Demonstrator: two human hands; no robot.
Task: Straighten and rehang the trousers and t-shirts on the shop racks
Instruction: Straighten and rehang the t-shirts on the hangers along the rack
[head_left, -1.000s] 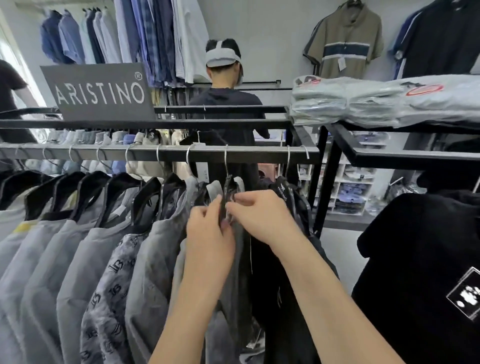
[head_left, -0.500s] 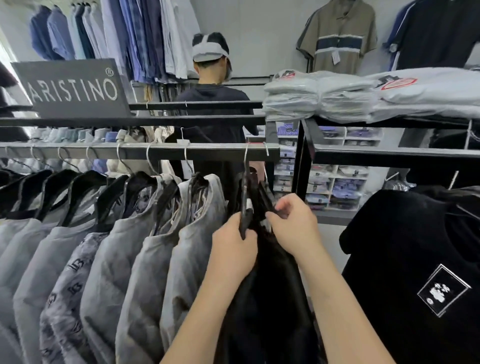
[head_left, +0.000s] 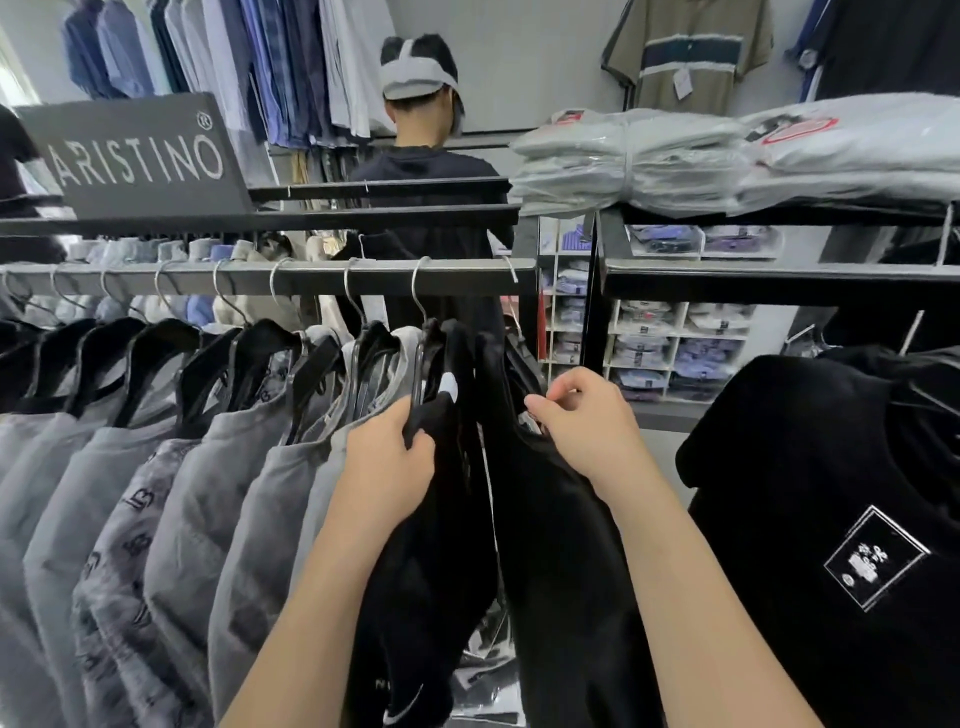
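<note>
We stand in a clothing shop, facing a dark metal rack rail (head_left: 291, 278) that runs across the view, with a grey ARISTINO sign (head_left: 135, 156) on the bar above it. Behind the rack another person (head_left: 423, 171) in a dark top stands with their back to us. Blue and white shirts (head_left: 234, 52) and a striped olive polo (head_left: 691, 52) hang on the far wall. On the shelf top to the right lie stacks of folded shirts in plastic (head_left: 649, 161), and the cubby shelving (head_left: 680, 343) below holds more folded, packed shirts, one pile to each compartment. A row of grey t-shirts (head_left: 234, 493) hangs on black hangers along the left of the rail. At the rail's right end hang two black ones. Our left hand (head_left: 387, 467) grips the shoulder of the left black t-shirt (head_left: 441, 545), fingers curled round the cloth. Our right hand (head_left: 587, 421) pinches the neck of the right black t-shirt (head_left: 561, 545). A printed black t-shirt (head_left: 831, 519) hangs on the neighbouring rack.
</note>
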